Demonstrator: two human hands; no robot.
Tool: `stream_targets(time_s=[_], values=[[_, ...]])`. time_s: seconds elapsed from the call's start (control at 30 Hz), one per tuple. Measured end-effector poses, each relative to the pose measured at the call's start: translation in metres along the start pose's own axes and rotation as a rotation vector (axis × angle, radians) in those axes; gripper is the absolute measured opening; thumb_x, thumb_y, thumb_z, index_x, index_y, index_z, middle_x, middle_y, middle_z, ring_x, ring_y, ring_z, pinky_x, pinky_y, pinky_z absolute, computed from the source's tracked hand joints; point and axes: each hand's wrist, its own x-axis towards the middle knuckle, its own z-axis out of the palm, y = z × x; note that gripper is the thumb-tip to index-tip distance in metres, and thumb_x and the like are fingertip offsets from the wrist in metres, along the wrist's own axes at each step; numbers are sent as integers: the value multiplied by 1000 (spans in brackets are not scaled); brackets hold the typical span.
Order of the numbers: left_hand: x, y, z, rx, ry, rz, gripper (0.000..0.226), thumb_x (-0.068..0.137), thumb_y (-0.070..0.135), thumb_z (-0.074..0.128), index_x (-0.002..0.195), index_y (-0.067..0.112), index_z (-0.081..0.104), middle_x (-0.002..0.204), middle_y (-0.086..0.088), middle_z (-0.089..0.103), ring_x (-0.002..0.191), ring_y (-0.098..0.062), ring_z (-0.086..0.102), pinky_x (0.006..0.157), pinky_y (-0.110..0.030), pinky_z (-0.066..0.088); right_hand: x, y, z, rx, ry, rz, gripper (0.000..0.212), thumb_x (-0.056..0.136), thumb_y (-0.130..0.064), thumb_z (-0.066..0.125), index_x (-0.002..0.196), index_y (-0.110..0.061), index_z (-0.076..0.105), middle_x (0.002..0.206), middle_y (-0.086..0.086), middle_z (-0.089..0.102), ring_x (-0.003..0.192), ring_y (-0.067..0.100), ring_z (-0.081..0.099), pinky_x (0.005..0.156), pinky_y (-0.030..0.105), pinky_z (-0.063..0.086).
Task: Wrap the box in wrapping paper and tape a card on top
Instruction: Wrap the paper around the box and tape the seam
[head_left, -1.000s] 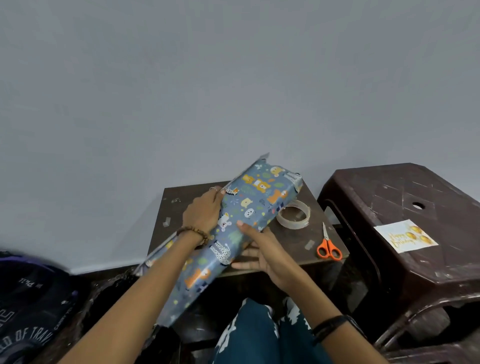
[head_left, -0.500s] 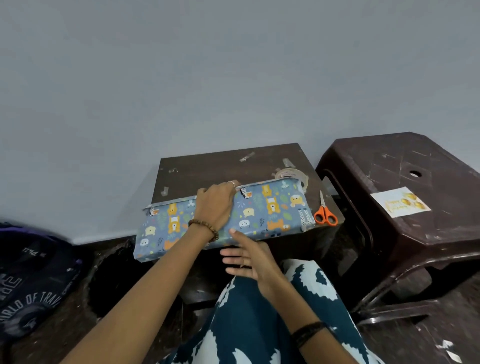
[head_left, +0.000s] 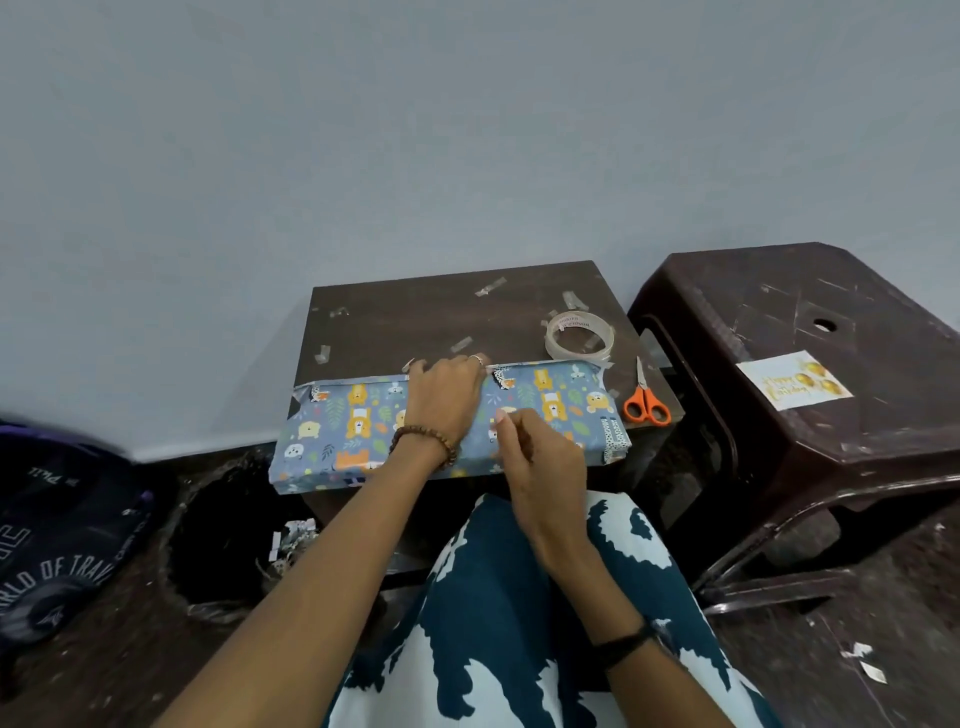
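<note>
Plain grey wall (head_left: 467, 130) behind everything. To the right, a dark plastic stool (head_left: 810, 415), with a white card (head_left: 794, 387) printed in gold lying flat on its seat, well apart from the box. At the far left, a dark bag (head_left: 57, 525) with white lettering on the floor. In the middle, a small dark table (head_left: 415, 317) dotted with short strips of clear tape. Lying flat across its near edge, both ends overhanging, a long box (head_left: 353, 431) wrapped in blue paper printed with animals and leaves. Left hand (head_left: 447, 400) palm down on top of the box near the middle, fingers curled over its far edge, pressing it down. Right hand (head_left: 540, 457) just beside it at the near side, fingers bent with the tips together on the paper; cannot tell whether anything is pinched between them. Roll of clear tape (head_left: 579, 335) on the table just behind the box's right end. Orange-handled scissors (head_left: 645, 400) at the table's right edge, beside the box's right end.
</note>
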Motion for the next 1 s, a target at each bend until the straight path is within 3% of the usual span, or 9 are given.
stream_targets(time_s=[0.07,0.13,0.23,0.37,0.47,0.57,0.67,0.83,1.0], values=[[-1,0,-1,-5,4,12,30,101,27,31,112,21,59,107,-3,67,101,-24,60,98,-38,31,9,1,4,-86,-74,-41,27,99,-23,39,109,-11,62,103,4,66,96,17,58,86,33,45],[-1,-3,-2,-39,-59,44,34,102,27,29,121,21,56,114,-5,65,109,-23,57,102,-37,29,11,6,10,-253,-225,-102,49,98,-27,22,137,-7,45,139,8,50,130,21,43,111,32,26],[-8,-13,-3,-62,-191,86,40,102,26,24,140,22,38,142,-1,45,136,-16,33,113,-41,17,11,18,13,-508,-244,-188,66,92,-38,5,146,-13,32,153,2,29,143,17,23,117,38,2],[-36,-24,-3,-6,-114,76,45,102,28,20,147,30,19,153,8,24,143,-10,13,115,-38,-2,15,32,6,-649,-237,-52,84,81,-64,-4,151,-19,12,159,-2,7,146,13,3,113,35,-14],[-40,-22,-4,3,-46,65,45,102,28,22,146,32,20,153,10,24,143,-8,13,115,-35,-3,18,30,1,-651,-203,47,86,86,-70,10,151,-13,9,159,1,4,146,15,0,113,34,-15],[-39,-20,-2,-15,-37,54,44,102,28,24,146,29,23,153,9,25,142,-8,16,116,-35,-1,22,20,0,-664,-164,116,73,98,-50,27,150,-5,2,159,9,-2,146,21,-5,115,37,-10],[-39,-21,-1,-21,-22,88,49,99,33,13,145,20,27,151,4,31,140,-11,24,118,-35,6,35,10,7,-671,-210,-114,61,101,-28,29,150,-7,-1,158,9,-7,146,22,-8,116,37,-8],[-36,-21,-2,-53,-47,58,46,102,26,24,145,13,27,150,1,33,139,-11,26,115,-31,10,50,17,23,-746,-361,-170,60,96,-48,7,149,-26,21,158,-1,16,146,18,8,115,50,1],[-31,-21,-6,-91,-55,32,44,101,26,27,144,14,32,149,-1,34,138,-11,29,114,-30,15,52,21,24,-768,-321,-120,53,99,-49,26,147,-27,27,156,0,22,145,19,12,114,52,1]])
